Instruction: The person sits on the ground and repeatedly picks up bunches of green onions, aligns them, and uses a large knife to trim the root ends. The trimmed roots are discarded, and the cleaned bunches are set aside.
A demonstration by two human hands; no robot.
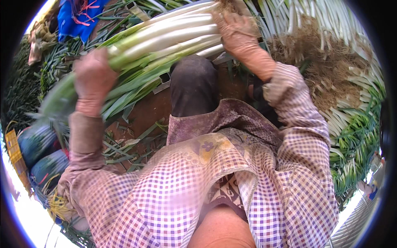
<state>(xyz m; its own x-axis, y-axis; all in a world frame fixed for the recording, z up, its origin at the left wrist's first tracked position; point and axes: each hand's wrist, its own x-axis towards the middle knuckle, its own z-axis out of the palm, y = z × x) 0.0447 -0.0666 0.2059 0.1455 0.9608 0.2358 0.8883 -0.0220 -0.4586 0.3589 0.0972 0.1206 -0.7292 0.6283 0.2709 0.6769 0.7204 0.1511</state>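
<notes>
Several long Welsh onions or leeks (173, 34) lie side by side across a low frame, white shanks and roots to the right, green leaves to the left. My left hand (94, 76), blurred, is closed in a fist around the green part of one or more stalks; the leaves (59, 96) trailing below it are blurred too. Palm down, my right hand (237, 37) lies over the root ends, fingers spread and touching the stalks. Square metal tube ends (165, 81) of the frame stick out below the leaves.
A large heap of stalks with brown roots (328, 68) curves along the right. Tied bundles (37, 144) sit at lower left, near yellow strands (59, 206). Blue cloth (77, 21) lies at upper left. Cut leaves (133, 148) litter the soil beside my dark-clad knee (194, 85).
</notes>
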